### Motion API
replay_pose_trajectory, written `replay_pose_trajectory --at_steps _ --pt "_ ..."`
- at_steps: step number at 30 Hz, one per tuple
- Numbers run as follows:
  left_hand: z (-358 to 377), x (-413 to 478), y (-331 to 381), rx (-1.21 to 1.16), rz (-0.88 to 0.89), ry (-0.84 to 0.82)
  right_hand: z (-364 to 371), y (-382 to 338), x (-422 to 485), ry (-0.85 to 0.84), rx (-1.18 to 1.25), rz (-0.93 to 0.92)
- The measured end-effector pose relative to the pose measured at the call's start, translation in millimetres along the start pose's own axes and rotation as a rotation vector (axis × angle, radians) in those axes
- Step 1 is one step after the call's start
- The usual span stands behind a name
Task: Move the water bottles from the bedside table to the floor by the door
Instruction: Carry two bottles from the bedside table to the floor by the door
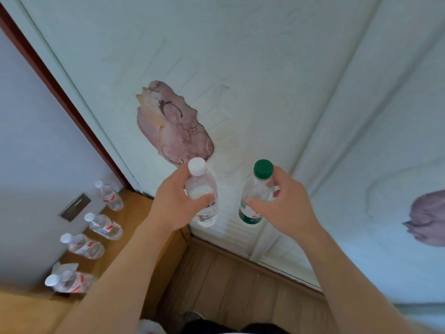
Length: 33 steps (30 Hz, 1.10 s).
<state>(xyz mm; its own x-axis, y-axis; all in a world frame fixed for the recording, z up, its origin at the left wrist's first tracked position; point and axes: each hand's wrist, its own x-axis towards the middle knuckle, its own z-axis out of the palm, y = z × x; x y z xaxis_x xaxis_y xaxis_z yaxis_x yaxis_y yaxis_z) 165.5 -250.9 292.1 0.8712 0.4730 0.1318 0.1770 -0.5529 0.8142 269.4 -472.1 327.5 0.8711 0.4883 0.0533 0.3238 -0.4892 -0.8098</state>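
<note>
We're holding two at once, both in air over white quilted bedspread with purple flower print (289, 92). Left hand (177, 198) curled round clear plastic bottle with white cap (202, 189), gripping just below neck. Right hand (286, 203) clasps clear plastic bottle with green cap and green label (256, 191), thumb across label. Bottles side by side, not touching. Lower left: four white-capped bottles with red-and-white labels (103, 225) in row on light wooden bedside table (134, 210), along pale wall. Brown plank floor (228, 285) below.

Five white-capped bottles (106, 227) (one held), one green-capped bottle (255, 192), two hands (173, 203)
</note>
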Motion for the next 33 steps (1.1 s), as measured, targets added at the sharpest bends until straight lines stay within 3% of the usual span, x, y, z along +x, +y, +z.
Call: replay_pose_trajectory --at_steps 7,21,33 --pt "51 4 41 -0.049 0.139 -0.148 -48 21 -39 0.12 0.019 0.133" --pt "123 21 98 -0.123 0.452 -0.555 -89 43 -137 0.623 0.028 0.433" --pt "216 -30 182 -0.216 0.629 -0.798 -143 81 -244 0.896 0.041 0.617"
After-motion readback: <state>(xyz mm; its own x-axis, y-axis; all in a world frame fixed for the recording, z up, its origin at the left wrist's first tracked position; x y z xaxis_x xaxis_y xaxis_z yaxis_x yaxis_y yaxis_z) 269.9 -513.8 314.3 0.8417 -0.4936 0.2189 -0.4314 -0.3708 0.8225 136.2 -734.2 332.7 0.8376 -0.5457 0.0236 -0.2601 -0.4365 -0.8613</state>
